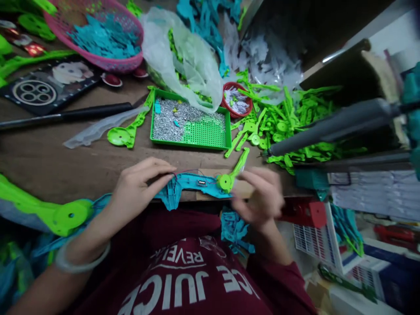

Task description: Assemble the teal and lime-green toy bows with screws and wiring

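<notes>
A blue plastic shell (187, 181) lies across the table's front edge, its open inner side facing up. Thin dark wires and a small electronic module (201, 183) sit inside it. My left hand (141, 183) is closed on the left part of the shell, thumb and fingertips pinched where the wires run. At the shell's right end rests a lime-green arm-shaped part (225, 183) with a round disc and a pale translucent strip along it. Beside that part, my right hand (259, 194) is curled and smeared by motion; whether it holds anything is unclear.
A green tray (190, 145) of small metal screws stands ahead, with a plastic bag (183, 52) behind. Lime-green parts (285, 122) pile up at right, under a grey powered-screwdriver-like tool (331, 124). A pink basket (114, 65), phone (49, 85) and black-handled tool (95, 111) lie left.
</notes>
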